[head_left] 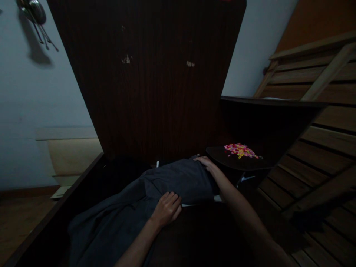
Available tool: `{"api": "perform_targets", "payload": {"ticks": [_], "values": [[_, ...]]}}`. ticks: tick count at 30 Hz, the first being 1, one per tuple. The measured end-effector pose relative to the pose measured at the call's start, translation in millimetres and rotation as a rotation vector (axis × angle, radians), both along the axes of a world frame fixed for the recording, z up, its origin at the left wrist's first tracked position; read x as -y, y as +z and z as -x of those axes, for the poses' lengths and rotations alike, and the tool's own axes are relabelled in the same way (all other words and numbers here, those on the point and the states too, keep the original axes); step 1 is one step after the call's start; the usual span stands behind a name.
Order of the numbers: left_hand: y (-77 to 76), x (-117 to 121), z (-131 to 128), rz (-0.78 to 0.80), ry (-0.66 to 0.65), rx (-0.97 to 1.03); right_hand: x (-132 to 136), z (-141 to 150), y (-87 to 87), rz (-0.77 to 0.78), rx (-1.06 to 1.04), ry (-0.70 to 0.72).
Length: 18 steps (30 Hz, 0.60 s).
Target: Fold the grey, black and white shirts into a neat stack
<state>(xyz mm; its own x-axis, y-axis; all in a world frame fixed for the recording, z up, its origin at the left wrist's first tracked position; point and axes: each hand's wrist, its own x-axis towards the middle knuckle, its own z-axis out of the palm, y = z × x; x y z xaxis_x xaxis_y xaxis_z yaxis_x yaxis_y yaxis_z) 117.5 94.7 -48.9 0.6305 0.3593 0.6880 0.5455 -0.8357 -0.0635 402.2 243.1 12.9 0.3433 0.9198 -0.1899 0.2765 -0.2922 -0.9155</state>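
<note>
A dark grey garment (125, 211) lies spread over a dark wooden surface (194, 237) in front of me. My left hand (167, 208) rests on the cloth near its middle, fingers curled and pressed onto the fabric. My right hand (206, 163) reaches further away and lies on the garment's far right edge, fingers bent over the cloth. The light is dim, and I cannot see whether either hand pinches the fabric or only presses it.
A tall dark wooden panel (150, 81) stands upright behind the garment. A small dark shelf (222, 157) at the right carries a heap of pink and yellow bits (240, 150). Wooden slats (319, 148) fill the right side. Metal spoons (35, 16) hang on the pale wall.
</note>
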Motion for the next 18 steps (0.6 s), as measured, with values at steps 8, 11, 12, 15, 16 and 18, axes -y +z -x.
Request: {"api": "perform_targets", "payload": {"ticks": [8,11,12,15,16,18], "values": [[3.8,0,2,0.106,-0.02,-0.046,0,-11,-7.6,0.019,-0.056,-0.1],[4.8,2,2,0.127,0.005,-0.081,-1,-7,-11.9,0.01,-0.045,-0.106],[5.0,2,2,0.132,0.012,-0.098,-2,-6,-12.6,-0.003,-0.036,-0.108],[5.8,3,2,0.136,0.027,-0.159,-5,-4,-12.5,-0.055,0.005,-0.114],[6.0,3,2,0.135,0.031,-0.173,-6,-3,-12.0,-0.07,0.023,-0.113],[6.3,4,1,0.13,0.04,-0.178,-3,-4,-10.5,-0.086,0.064,-0.106]]}}
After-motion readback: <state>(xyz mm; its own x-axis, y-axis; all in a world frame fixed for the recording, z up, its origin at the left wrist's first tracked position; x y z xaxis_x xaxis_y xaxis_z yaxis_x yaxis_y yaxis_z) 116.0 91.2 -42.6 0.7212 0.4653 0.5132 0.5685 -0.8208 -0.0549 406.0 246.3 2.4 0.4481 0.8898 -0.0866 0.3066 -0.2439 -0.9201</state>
